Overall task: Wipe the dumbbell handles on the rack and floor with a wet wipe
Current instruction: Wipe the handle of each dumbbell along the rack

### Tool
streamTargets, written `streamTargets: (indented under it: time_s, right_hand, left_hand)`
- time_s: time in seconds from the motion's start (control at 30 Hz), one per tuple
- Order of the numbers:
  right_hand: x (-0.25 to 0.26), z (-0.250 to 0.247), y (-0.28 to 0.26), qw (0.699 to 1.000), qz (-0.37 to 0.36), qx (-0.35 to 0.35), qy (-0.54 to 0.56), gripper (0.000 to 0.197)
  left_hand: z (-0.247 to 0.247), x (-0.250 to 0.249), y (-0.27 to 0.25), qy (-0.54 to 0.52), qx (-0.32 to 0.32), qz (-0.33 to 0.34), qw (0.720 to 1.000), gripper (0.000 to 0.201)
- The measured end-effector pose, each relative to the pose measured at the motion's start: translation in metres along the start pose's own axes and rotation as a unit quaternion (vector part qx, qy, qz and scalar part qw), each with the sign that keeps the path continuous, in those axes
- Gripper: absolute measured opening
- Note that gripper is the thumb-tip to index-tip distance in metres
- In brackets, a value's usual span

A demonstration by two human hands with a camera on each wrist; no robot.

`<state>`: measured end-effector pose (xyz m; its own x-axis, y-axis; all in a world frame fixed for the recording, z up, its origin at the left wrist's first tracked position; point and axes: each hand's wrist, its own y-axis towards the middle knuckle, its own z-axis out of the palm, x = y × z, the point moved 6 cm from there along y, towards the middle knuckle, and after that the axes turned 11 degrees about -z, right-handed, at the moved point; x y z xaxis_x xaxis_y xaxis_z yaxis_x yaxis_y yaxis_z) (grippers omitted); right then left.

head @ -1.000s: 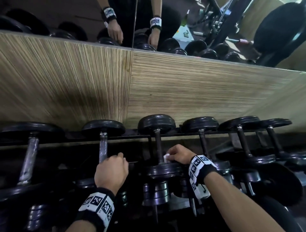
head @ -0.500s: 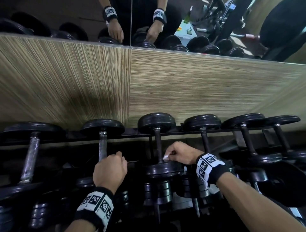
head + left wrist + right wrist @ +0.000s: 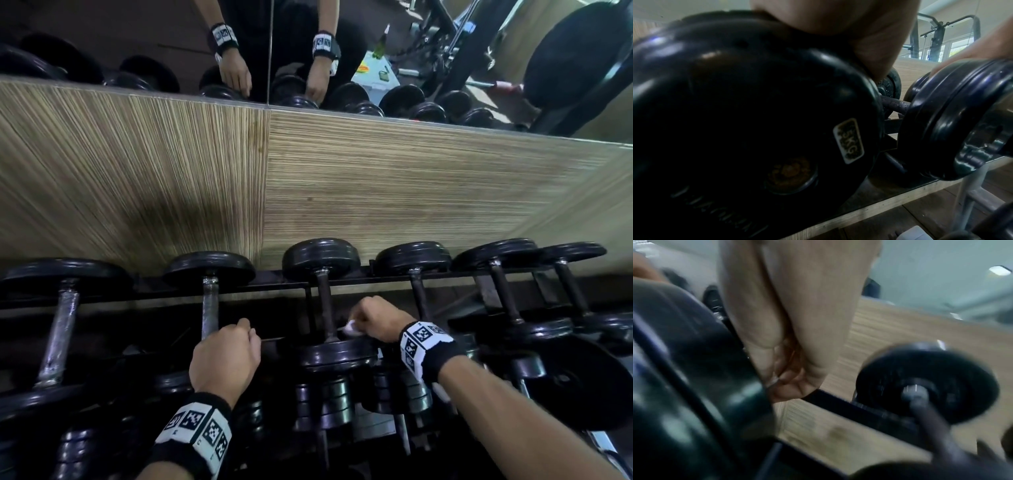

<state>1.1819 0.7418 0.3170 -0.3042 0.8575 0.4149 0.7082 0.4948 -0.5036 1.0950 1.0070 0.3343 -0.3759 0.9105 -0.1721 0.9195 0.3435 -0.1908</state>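
A row of black dumbbells lies on the rack [image 3: 274,286] against a wood-grain wall. My left hand [image 3: 226,356] is curled round the near end of the second dumbbell's chrome handle [image 3: 209,308]. In the left wrist view that hand [image 3: 838,26] sits above a black 5KG plate [image 3: 756,113]. My right hand [image 3: 373,318] pinches a white wet wipe [image 3: 351,329] against the third dumbbell's dark handle [image 3: 325,305], just above its near plate [image 3: 337,356]. The right wrist view is blurred. It shows my right hand [image 3: 793,321] with a sliver of the wipe [image 3: 774,382] between the fingers.
More dumbbells with dark handles [image 3: 419,294] lie to the right, and one with a chrome handle [image 3: 58,339] to the left. Smaller dumbbells sit on a lower tier [image 3: 329,404]. A mirror [image 3: 308,51] above the wall panel reflects my hands and gym machines.
My right hand stays at the near end of the third dumbbell's handle with the wipe, shifting only slightly. The left hand keeps its grip in the same place.
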Motion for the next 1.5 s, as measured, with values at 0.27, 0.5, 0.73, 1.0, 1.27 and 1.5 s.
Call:
streamTargets:
  time_s: [0.27,0.5,0.73,1.0,1.27,1.5]
  right_hand:
    - [0.006,0.013,0.003,0.979,0.01,-0.016,0.205,0.016]
    - [0.036,0.014,-0.018,0.944,-0.038,-0.113,0.306,0.009]
    - [0.029,0.031,-0.025,0.864,-0.009,-0.301,0.403,0.011]
    - [0.028,0.042,-0.042,0.79,0.115,-0.504,0.33,0.025]
    - [0.029,0.043,-0.045,0.776,0.115,-0.523,0.333,0.028]
    - [0.028,0.044,-0.045,0.773,0.115,-0.522,0.343,0.027]
  left_hand:
    - [0.002,0.0,0.0,0.012,-0.009,-0.011,1.0,0.025]
    - [0.021,-0.035,0.004,-0.251,0.124,0.005,0.96,0.026]
    - [0.063,-0.088,0.003,-0.53,0.284,0.036,0.798,0.016]
    - [0.1,-0.08,0.038,-0.356,0.281,-0.055,0.89,0.012]
    - [0.104,-0.105,0.03,-0.36,0.44,0.021,0.822,0.012]
    - [0.079,-0.101,0.029,-0.246,0.323,0.084,0.91,0.014]
